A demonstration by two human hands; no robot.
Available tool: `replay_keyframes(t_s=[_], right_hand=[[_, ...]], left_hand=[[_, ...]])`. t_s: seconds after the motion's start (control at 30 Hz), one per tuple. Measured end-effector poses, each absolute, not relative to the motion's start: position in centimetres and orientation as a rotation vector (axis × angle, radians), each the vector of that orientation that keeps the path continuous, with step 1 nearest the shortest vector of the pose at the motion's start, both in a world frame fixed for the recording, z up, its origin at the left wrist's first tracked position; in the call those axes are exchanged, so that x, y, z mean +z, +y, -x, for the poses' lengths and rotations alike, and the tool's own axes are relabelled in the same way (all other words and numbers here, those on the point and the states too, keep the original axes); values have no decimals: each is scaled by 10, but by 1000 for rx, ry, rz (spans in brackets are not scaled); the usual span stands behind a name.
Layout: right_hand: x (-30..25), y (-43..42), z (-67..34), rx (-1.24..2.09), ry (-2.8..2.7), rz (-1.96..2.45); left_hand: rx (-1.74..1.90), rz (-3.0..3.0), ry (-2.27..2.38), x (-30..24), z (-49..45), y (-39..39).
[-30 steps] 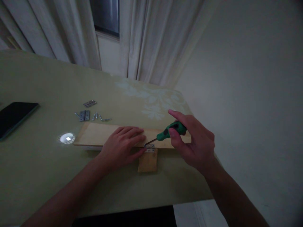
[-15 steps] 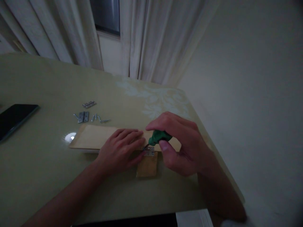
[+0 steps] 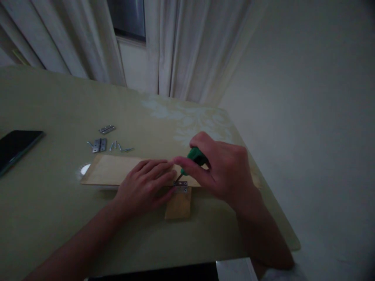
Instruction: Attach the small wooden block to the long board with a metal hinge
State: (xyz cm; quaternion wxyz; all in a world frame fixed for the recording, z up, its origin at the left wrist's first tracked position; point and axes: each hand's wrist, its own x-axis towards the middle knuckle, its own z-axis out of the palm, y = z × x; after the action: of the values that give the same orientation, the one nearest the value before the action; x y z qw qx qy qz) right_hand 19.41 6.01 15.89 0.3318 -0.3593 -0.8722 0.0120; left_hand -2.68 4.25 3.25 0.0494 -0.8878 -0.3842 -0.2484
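My right hand (image 3: 222,171) is wrapped round a green-handled screwdriver (image 3: 193,156), its tip down on a small metal hinge (image 3: 181,186). The hinge joins a long wooden board (image 3: 108,170) to a small wooden block (image 3: 178,205) at the board's near edge. My left hand (image 3: 145,186) lies flat on the board just left of the hinge, fingers stretched out and pressing down. Most of the screwdriver's shaft is hidden by my right fingers.
Two spare hinges (image 3: 98,145) and several loose screws (image 3: 120,148) lie on the pale green table (image 3: 52,218) behind the board. A dark phone (image 3: 14,146) sits at the far left. The table's right edge is close to my right wrist. Curtains hang behind.
My right hand has closed over the screwdriver handle and turned, the handle rising from slanted to nearly upright. The left hand has stayed pressed on the board. The view has shifted slightly.
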Motion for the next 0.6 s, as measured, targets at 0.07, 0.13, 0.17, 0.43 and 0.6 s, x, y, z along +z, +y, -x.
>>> replay_keyframes(t_s=[0.07,0.13,0.17,0.43,0.6], right_hand=[[159,60,-192,7,-2266,996],[160,61,-192,105,-2317,935],[160,62,-193,157,-2352,867],[149,64,-190,21,-2321,726],[155,61,-192,229,-2375,625]], left_hand=[[-744,2706,-1173,33,27,42],[-742,2716,-1175,33,26,42],[-750,2718,-1176,33,26,42],[-818,2706,-1170,31,27,43],[-804,2690,-1151,32,27,43]])
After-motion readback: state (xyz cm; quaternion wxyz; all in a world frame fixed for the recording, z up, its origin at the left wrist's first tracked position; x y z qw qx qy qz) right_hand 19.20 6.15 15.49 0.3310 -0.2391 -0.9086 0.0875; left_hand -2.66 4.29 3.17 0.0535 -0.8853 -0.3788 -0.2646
